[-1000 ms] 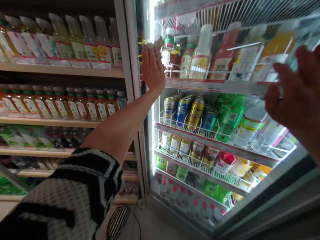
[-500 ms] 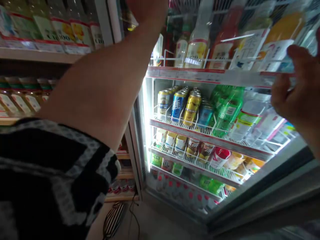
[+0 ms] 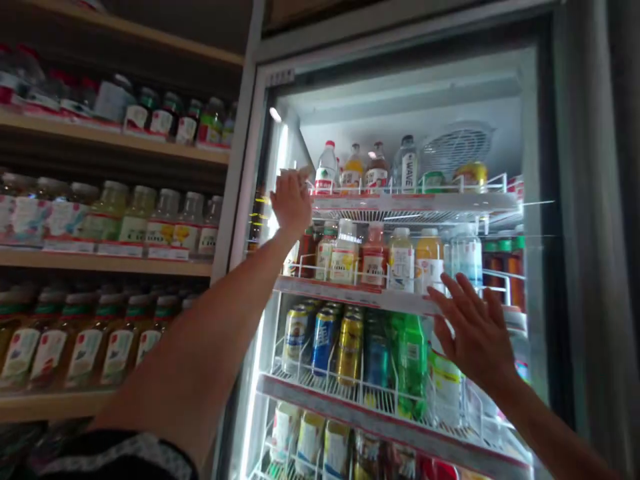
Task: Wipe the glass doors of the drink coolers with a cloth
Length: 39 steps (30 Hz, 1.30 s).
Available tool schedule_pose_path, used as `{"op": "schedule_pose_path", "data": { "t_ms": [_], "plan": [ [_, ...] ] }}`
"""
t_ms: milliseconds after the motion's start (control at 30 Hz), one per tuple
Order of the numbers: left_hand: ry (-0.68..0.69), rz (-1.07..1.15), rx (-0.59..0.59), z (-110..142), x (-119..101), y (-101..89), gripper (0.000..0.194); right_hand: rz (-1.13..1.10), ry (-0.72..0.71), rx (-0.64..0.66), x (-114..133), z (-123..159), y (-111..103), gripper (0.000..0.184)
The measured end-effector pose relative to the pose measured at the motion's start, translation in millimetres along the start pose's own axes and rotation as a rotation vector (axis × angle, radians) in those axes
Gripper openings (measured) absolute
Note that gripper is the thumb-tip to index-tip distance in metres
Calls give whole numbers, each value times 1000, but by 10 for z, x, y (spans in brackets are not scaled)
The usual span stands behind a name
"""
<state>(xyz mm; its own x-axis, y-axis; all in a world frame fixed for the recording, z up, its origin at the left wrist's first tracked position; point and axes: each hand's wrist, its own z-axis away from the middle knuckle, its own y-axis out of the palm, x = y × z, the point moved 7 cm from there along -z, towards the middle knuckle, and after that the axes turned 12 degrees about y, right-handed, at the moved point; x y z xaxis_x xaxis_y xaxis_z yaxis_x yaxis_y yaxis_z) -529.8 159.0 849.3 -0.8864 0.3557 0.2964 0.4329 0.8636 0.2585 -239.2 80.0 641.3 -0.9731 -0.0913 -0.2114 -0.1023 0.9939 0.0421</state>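
Observation:
My left hand [image 3: 293,205] is raised at the left side of a lit drinks fridge [image 3: 400,80], level with its top shelf. Its fingers are bent over a pale, crumpled cloth [image 3: 299,173], of which just the upper edge shows. My right hand [image 3: 475,330] is lower and to the right, fingers spread and holding nothing, in front of the second shelf. Whether its fingertips touch the glass, I cannot tell. Behind it stand an orange drink bottle [image 3: 429,257] and a clear bottle with a yellow-green label [image 3: 447,387].
Wooden shelves [image 3: 100,261] with rows of bottled drinks stand to the left. Inside the fridge, wire-fronted shelves hold bottles, beer cans [image 3: 325,340] and green soda bottles [image 3: 413,357]. A round fan grille [image 3: 457,150] is at the upper back. The grey fridge frame [image 3: 240,153] separates both.
The view has tilted up, bringing the fridge top into sight. My left hand, mostly cut off before, now shows with the cloth. My right hand's fingers are more spread.

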Motion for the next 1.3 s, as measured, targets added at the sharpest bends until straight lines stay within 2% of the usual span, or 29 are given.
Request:
{"op": "schedule_pose_path", "data": {
  "t_ms": [100, 133, 167, 200, 233, 333, 367, 400, 467, 533, 567, 600, 633, 667, 767, 800, 833, 867, 900, 1000, 1033, 1067, 1100, 1133, 1233, 1267, 1300],
  "plan": [
    [141, 46, 60, 31, -721, 199, 38, -58, 33, 5, 11, -6, -22, 46],
    [264, 83, 119, 44, -937, 248, 40, -85, 54, 8, 10, -10, -29, 43],
    [347, 111, 175, 53, -1057, 268, 41, -106, 73, 7, 9, -15, -36, 41],
    [358, 118, 213, 45, -1060, 260, 41, -119, 84, 7, 11, -20, -40, 39],
    [304, 107, 230, 16, -967, 233, 41, -120, 85, 5, 17, -25, -43, 37],
    [-67, 15, 169, -71, -514, 123, 44, -79, 56, -12, 35, -35, -45, 34],
    [-143, 0, 150, -74, -482, 118, 45, -65, 52, -15, 33, -35, -41, 34],
    [-156, 5, 148, -71, -558, 141, 46, -53, 49, -11, 31, -33, -33, 34],
    [-6, 64, 194, -38, -983, 233, 45, -37, 40, -2, 32, -24, -19, 36],
    [256, 140, 256, 63, -1521, 286, 43, -35, 25, 3, 37, -17, -15, 39],
    [376, 170, 282, 129, -1720, 281, 43, -38, 19, 4, 33, -19, -18, 41],
    [455, 188, 303, 186, -1822, 261, 42, -43, 15, 3, 20, -28, -26, 42],
    [471, 191, 313, 217, -1813, 232, 42, -44, 14, 4, -5, -41, -35, 44],
    [423, 178, 314, 219, -1702, 199, 43, -38, 28, 0, -53, -61, -49, 45],
    [41, 70, 262, 177, -1134, 109, 46, 6, 196, -92, -341, -117, -151, 50],
    [-66, 38, 245, 189, -1038, 94, 46, 17, 261, -129, -448, -117, -189, 52],
    [-116, 19, 237, 211, -1056, 98, 47, 17, 302, -154, -535, -107, -215, 54],
    [-91, 20, 243, 237, -1198, 124, 46, 6, 313, -163, -590, -92, -229, 56],
    [8, 41, 259, 266, -1453, 164, 45, -14, 301, -162, -618, -74, -233, 57],
    [539, 171, 318, 432, -2504, 258, 41, -99, 274, -189, -642, -3, -263, 60],
    [677, 208, 334, 483, -2767, 267, 41, -126, 288, -210, -654, 21, -282, 61],
    [743, 231, 344, 489, -2924, 275, 42, -153, 308, -228, -669, 43, -300, 61],
    [726, 238, 350, 435, -2971, 291, 42, -180, 327, -236, -684, 61, -312, 60],
    [630, 227, 349, 325, -2918, 315, 43, -206, 342, -236, -698, 75, -318, 59],
    [216, 173, 311, -67, -2543, 393, 45, -270, 387, -239, -751, 110, -332, 56],
    [151, 170, 305, -158, -2491, 417, 46, -283, 397, -248, -765, 119, -338, 56],
    [150, 181, 311, -216, -2516, 441, 46, -290, 405, -260, -778, 128, -346, 55]
  ]
}}
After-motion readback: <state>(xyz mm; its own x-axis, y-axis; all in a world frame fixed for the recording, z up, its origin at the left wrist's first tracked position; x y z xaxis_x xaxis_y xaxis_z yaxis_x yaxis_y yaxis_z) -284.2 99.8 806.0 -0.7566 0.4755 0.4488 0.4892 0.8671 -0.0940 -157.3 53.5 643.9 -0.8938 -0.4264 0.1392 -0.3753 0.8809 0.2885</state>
